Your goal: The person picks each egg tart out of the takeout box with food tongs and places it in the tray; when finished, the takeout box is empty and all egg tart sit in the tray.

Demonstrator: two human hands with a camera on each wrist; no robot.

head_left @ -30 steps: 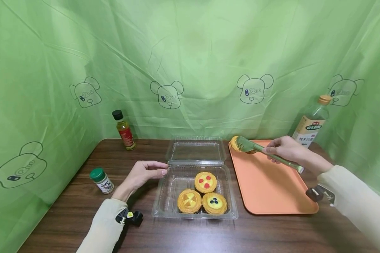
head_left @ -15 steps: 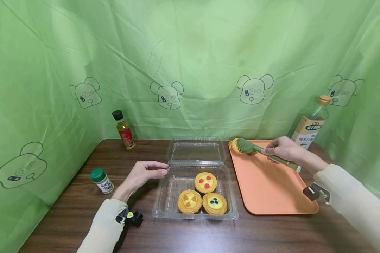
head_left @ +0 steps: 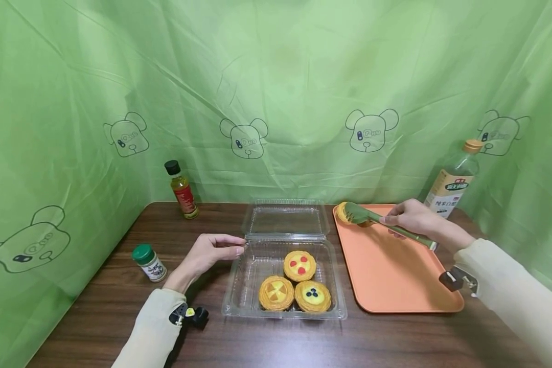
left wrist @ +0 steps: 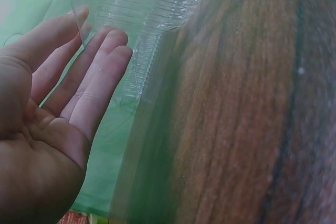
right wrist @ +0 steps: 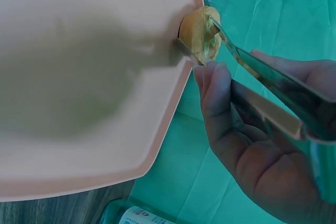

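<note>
My left hand pinches the left rim of a clear plastic clamshell container, whose lid lies back behind it. In the left wrist view, the left hand has thumb and fingertips at the container's thin edge. Three egg tarts sit inside: one with red dots, one with orange wedges, one with dark berries. My right hand grips green tongs. In the right wrist view, the jaws of the tongs straddle another tart at the far left corner of an orange tray.
Behind the right hand stands a vinegar bottle. A green-capped shaker is left of my left hand, and an oil bottle stands at the back left. A green curtain borders the wooden table.
The right hand and tongs have shifted slightly left, and the tart between their tips sits a little lower at the tray's corner. The left hand has stayed at the rim.
</note>
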